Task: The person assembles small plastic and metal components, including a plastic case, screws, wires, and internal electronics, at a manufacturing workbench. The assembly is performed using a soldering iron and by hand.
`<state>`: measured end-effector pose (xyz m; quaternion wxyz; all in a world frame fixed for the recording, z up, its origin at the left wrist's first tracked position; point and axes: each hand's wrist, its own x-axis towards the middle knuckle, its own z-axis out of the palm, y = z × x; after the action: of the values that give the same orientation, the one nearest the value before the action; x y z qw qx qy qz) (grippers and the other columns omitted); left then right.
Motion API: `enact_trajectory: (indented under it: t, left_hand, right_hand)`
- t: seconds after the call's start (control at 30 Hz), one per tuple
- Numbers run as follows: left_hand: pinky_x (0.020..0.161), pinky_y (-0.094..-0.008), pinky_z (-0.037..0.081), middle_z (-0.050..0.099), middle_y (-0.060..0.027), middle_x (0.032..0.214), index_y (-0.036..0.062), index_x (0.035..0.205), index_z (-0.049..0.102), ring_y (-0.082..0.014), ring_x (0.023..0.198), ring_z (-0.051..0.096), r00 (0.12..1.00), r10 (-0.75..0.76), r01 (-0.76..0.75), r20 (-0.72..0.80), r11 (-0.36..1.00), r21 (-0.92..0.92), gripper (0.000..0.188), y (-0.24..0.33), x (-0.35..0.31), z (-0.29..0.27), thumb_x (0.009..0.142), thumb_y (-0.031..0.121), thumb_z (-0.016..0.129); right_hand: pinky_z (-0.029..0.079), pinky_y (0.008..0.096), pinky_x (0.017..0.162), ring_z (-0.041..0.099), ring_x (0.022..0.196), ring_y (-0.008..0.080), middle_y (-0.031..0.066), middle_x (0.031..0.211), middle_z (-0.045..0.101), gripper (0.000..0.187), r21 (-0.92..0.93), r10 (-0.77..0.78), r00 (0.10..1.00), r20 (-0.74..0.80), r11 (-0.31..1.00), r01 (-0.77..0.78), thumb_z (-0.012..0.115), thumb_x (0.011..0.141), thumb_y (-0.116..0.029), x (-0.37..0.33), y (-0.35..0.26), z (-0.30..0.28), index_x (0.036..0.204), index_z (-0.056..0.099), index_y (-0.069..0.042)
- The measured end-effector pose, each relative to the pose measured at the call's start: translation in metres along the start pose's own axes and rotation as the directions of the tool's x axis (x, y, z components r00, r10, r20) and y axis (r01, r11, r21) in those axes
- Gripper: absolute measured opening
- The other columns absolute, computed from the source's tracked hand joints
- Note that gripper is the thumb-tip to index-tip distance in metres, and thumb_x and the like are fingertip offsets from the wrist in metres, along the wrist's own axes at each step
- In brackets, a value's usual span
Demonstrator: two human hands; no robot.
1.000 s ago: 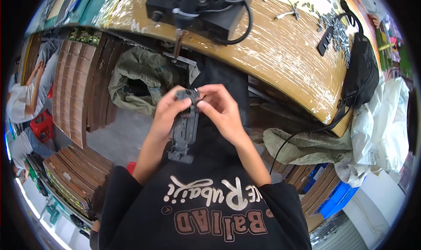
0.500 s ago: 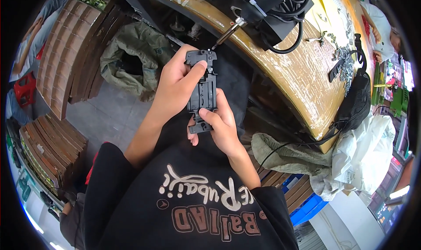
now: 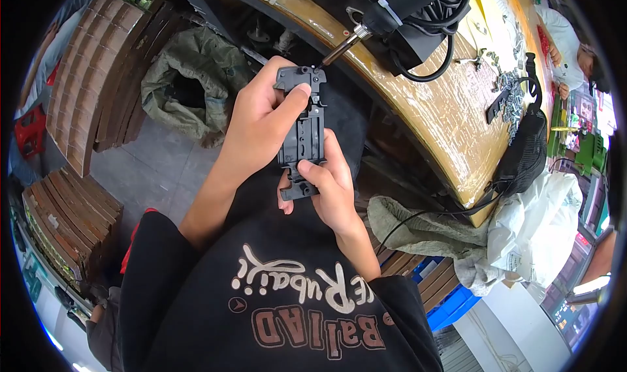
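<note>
A long black plastic housing (image 3: 304, 134) with slots and small posts is held up in front of my body, over the dark gap beside the bench. My left hand (image 3: 261, 124) is closed round its upper part, thumb lying on the face. Lower down, my right hand (image 3: 334, 184) pinches the housing, its thumb on the face and fingers behind. A soldering iron (image 3: 347, 46) with a blue grip is fixed on the bench. Its tip comes down at the upper right corner of the housing; whether they touch I cannot tell.
Coiled black cable (image 3: 447, 19) lies by the iron on the yellow bench (image 3: 450, 143). Small metal parts (image 3: 509, 88) are heaped further right. An open woven sack (image 3: 196, 85), stacked brown trays (image 3: 98, 59) and a white bag (image 3: 532, 228) stand around. Other people sit at both sides.
The view has shifted slightly. Against the iron, the housing's upper right corner has moved a little, now under the tip. Both hands keep the same grip.
</note>
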<state>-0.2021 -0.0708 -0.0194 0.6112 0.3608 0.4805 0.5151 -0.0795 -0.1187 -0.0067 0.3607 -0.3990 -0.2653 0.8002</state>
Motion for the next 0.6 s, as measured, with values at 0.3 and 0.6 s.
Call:
enact_trajectory:
  t: [0.3, 0.6]
  left_hand:
    - [0.043, -0.0180, 0.035, 0.051, 0.0011, 0.065, 0.0011, 0.088, 0.046, -0.0003, 0.052, 0.044, 1.000, 0.001, -0.001, 0.002, 1.000, 0.017, 0.008, 0.0013, -0.0004, -0.0002, 0.083, 0.006, 0.050]
    - [0.052, -0.0153, 0.036, 0.051, 0.0018, 0.076, 0.0011, 0.092, 0.047, 0.0007, 0.061, 0.044, 0.997, -0.048, 0.045, 0.060, 0.997, 0.055, 0.009, 0.0002, -0.0005, -0.0073, 0.085, 0.006, 0.049]
  right_hand:
    - [0.045, 0.0293, 0.040, 0.055, 0.048, 0.0247, 0.0182, 0.065, 0.054, 0.034, -0.006, -0.001, 1.000, -0.017, 1.000, 0.001, 0.040, 0.081, -0.008, -0.0013, -0.0004, 0.0005, 0.112, 0.028, -0.001]
    - [0.046, 0.0284, 0.039, 0.055, 0.047, 0.0237, 0.0168, 0.066, 0.053, 0.034, -0.034, -0.019, 0.999, -0.038, 0.999, 0.018, 0.040, 0.080, -0.008, -0.0004, 0.0011, 0.0025, 0.111, 0.029, -0.001]
